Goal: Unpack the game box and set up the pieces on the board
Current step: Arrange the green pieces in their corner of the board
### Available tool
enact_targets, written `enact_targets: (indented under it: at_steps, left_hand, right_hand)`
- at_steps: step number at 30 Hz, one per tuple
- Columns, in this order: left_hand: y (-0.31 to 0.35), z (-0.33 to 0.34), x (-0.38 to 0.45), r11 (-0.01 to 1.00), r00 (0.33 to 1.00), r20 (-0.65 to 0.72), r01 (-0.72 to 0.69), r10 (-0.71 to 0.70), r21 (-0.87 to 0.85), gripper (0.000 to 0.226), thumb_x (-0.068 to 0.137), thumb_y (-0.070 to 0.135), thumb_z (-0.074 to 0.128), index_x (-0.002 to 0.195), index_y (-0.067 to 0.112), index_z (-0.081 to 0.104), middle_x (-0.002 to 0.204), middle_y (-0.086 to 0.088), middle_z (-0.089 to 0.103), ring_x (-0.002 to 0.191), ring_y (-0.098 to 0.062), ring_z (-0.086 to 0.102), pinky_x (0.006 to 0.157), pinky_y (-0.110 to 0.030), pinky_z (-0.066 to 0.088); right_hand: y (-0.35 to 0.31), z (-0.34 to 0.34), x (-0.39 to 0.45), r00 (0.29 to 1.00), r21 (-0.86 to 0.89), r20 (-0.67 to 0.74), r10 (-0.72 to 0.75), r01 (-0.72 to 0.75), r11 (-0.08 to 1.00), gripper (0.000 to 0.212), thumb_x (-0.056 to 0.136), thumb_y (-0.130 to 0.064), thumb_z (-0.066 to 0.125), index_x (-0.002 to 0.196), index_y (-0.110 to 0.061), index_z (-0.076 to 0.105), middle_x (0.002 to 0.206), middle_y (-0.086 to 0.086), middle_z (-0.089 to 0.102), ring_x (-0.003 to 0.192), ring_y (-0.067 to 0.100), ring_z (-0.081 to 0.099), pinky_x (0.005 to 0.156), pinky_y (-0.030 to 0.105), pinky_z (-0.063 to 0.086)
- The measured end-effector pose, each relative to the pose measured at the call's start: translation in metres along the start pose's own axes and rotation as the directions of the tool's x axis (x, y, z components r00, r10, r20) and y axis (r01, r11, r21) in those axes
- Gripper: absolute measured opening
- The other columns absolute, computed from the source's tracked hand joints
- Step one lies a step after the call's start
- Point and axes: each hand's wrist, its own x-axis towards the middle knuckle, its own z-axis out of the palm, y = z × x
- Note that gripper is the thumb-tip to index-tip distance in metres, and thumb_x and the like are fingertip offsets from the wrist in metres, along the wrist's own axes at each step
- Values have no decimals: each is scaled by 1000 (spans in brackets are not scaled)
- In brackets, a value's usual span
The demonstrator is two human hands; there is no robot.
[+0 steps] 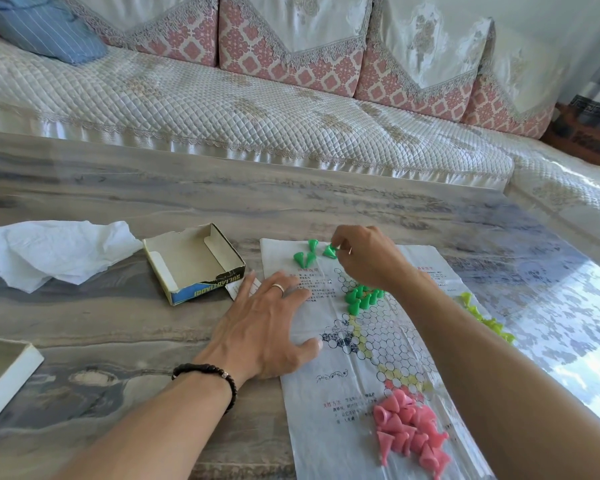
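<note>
A thin paper game board (pixel 329 427) printed with circles lies on the marble table. My left hand (pixel 267 327) presses flat on its left side, fingers spread. My right hand (pixel 364 254) reaches to the far end and pinches a green cone piece (pixel 330 251). Loose green cones (pixel 305 254) lie beside it. Several green cones (pixel 361 299) stand upright on the board's top point, partly hidden by my right wrist. A heap of pink cones (pixel 409 431) lies at the near end. Yellow-green cones (pixel 485 320) lie along the board's right edge.
The open game box tray (pixel 160 265) sits left of the board, with a slip of paper at its corner. Crumpled white tissue (pixel 49 254) lies further left. A white box lid (pixel 4 375) juts in at the left edge. A quilted sofa (pixel 222 109) runs behind the table.
</note>
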Motion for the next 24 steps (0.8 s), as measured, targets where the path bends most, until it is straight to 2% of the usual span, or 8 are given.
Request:
enact_targets:
  at_steps: [3,5,7,9,14,20,22,24]
  left_hand:
    - [-1,-1,0,1000,1000,7,-2,2,-1,81,80,68,44,149,31,24,159,9,16,147,-7,-1,119,-44,-9]
    - [0,0,0,1000,1000,4,0,0,-5,81,79,68,44,149,31,25,159,9,16,147,-7,-1,119,-44,-9]
    - [0,0,-1,1000,1000,1,0,0,-10,81,78,68,43,148,32,26,159,10,17,147,-7,0,119,-44,-9]
    - [0,0,-1,1000,1000,4,0,0,-12,81,78,68,42,148,32,25,159,10,16,147,-7,0,119,-43,-9]
    - [0,0,0,1000,1000,4,2,-2,-13,80,79,68,44,148,32,26,159,9,16,147,-7,-1,119,-43,-9]
    - [-1,1,0,1000,1000,3,0,0,-1,82,78,68,43,149,32,25,159,8,17,147,-7,-1,119,-44,-8]
    - [-1,1,0,1000,1000,3,-1,1,2,82,77,68,43,148,31,25,159,8,18,147,-7,0,119,-45,-7]
    - [-1,1,0,1000,1000,2,-3,3,4,82,78,68,43,148,30,26,159,8,18,147,-7,0,119,-45,-7]
  right_hand:
    - [-1,-12,-1,999,116,-37,13,-8,993,34,92,-5,45,118,-16,65,104,3,71,82,16,67,77,36,57]
    - [3,-20,-1,997,150,-61,40,-30,988,28,92,-6,50,108,-14,70,104,2,71,82,13,66,74,27,55]
    - [8,-27,-3,994,196,-70,88,-73,978,18,90,-7,57,97,-13,73,95,0,71,79,10,63,69,19,49]
    - [13,-32,-7,991,222,-72,113,-95,971,11,89,-10,62,91,-12,73,87,0,71,77,10,63,68,21,50]
    - [25,-32,-15,991,183,-30,128,-121,976,9,86,-8,65,87,-11,73,73,-7,66,62,1,56,55,13,39]
    - [28,-30,-17,989,153,-9,147,-144,978,22,85,0,55,89,-11,74,78,-4,70,64,14,66,54,19,51]
    - [29,-30,-16,990,128,9,142,-142,981,23,85,1,54,88,-11,73,76,-5,69,62,16,67,50,17,48]
    - [30,-30,-16,991,98,32,132,-135,986,23,85,1,54,87,-13,73,73,-9,66,58,9,63,49,12,44]
